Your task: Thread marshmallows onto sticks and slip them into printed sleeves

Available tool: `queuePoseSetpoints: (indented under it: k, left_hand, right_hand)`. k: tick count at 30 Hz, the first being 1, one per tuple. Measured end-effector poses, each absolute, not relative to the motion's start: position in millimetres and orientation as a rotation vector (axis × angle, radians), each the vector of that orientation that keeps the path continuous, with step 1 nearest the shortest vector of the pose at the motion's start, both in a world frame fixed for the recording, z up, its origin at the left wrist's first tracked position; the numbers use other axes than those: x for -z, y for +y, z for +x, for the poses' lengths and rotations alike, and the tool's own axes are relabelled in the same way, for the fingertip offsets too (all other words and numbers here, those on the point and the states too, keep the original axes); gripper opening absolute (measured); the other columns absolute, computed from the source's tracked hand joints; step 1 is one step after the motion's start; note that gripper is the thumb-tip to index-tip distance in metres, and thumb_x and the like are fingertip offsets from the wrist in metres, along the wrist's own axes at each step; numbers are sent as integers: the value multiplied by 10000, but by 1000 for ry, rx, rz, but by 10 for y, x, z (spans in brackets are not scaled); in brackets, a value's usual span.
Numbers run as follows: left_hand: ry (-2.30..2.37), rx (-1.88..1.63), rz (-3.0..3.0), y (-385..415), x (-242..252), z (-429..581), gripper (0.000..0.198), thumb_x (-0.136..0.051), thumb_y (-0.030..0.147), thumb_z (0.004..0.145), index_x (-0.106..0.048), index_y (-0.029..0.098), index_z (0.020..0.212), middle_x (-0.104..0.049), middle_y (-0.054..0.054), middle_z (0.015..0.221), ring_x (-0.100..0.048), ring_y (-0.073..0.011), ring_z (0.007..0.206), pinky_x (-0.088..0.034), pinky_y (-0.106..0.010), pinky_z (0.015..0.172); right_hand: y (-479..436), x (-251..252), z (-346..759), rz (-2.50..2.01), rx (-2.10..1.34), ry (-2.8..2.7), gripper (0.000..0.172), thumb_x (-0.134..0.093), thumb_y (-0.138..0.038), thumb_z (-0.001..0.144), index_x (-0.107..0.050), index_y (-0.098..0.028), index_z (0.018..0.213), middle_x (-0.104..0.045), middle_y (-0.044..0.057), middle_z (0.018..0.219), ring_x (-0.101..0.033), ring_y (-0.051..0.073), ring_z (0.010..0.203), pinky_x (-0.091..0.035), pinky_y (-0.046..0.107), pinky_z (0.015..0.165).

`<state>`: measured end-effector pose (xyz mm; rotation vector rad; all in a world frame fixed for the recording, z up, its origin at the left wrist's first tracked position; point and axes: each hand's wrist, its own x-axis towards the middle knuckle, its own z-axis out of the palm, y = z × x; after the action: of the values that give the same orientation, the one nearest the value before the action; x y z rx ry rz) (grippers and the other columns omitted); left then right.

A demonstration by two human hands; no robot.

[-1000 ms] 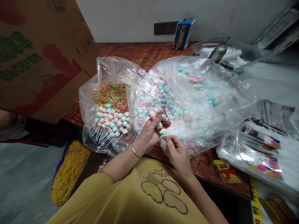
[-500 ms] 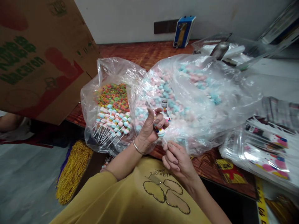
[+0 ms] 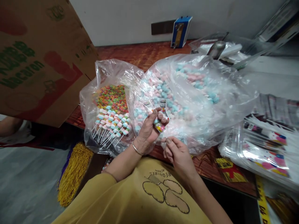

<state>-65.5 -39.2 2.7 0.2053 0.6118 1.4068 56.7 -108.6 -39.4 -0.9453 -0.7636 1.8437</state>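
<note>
My left hand (image 3: 150,126) is closed around a small clear wrapper (image 3: 161,127) with a colourful print, over the bags of sweets. Part of a pastel marshmallow lollipop (image 3: 159,128) appears in the wrapper, mostly covered by fingers. Just below and to the right, my right hand (image 3: 177,152) pinches at the lollipop's stick end, which the fingertips largely hide. A bundle of marshmallow lollipops (image 3: 112,121) on white sticks lies to the left, on a clear bag of coloured rings (image 3: 113,96). Beyond my hands spreads a big clear bag of pink, blue and white marshmallows (image 3: 165,88).
A large cardboard box (image 3: 46,68) stands at the left. Stacks of printed wrappers (image 3: 266,152) lie at the right, near a yellow-and-red packet (image 3: 230,169). A blue device (image 3: 181,32) stands at the back by a metal scoop (image 3: 216,49). Another person's arm (image 3: 9,126) shows far left.
The marshmallow end has gone further into the wrapper in my left hand. My right hand has moved slightly up, nearer the left, and less of the stick shows.
</note>
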Motion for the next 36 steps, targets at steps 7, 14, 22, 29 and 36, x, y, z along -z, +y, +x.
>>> queuePoseSetpoints:
  k: [7, 14, 22, 29, 36]
  left_hand:
    - [623, -1371, 292, -389, -77, -667, 273, -842, 327, 796, -657, 170, 922, -451, 88, 619, -446, -32, 511, -490, -203, 636]
    - [836, -1396, 284, -448, 20, -448, 425, -898, 416, 706, -585, 167, 849, -434, 104, 583, -405, -29, 482, -442, -206, 601]
    - [848, -1402, 443, -524, 105, -477, 527, -902, 473, 678, -619, 165, 997, -559, 64, 655, -584, -93, 651, -467, -237, 712]
    - [854, -1320, 535, -643, 219, -392, 432, -782, 525, 810, -673, 144, 980, -564, 39, 615, -622, -134, 703, -490, -282, 811]
    - [829, -1268, 562, -749, 227, -398, 478, -813, 484, 790, -722, 175, 1142, -751, -84, 1068, -660, -179, 974, -471, -281, 887]
  right_hand:
    - [-1108, 349, 606, -966, -1812, -939, 308, -626, -499, 937, -701, -206, 880, -340, -115, 457, -258, 65, 349, -348, 232, 432]
    - [-1017, 503, 577, -1309, -378, -1926, 314, -501, -273, 992, -647, -199, 723, -531, 14, 546, -413, 146, 502, -300, 310, 596]
    - [-1017, 434, 622, -1319, -900, -1741, 304, -415, -352, 1053, -595, -200, 861, -594, -10, 666, -517, 142, 568, -335, 259, 556]
    - [-1027, 477, 496, -1272, -900, -1553, 273, -407, -353, 1037, -615, -198, 954, -681, 45, 827, -628, 183, 726, -452, 272, 661]
    - [-999, 592, 542, -1298, -782, -1488, 279, -398, -352, 1053, -608, -200, 950, -643, 4, 732, -583, 154, 610, -416, 250, 578]
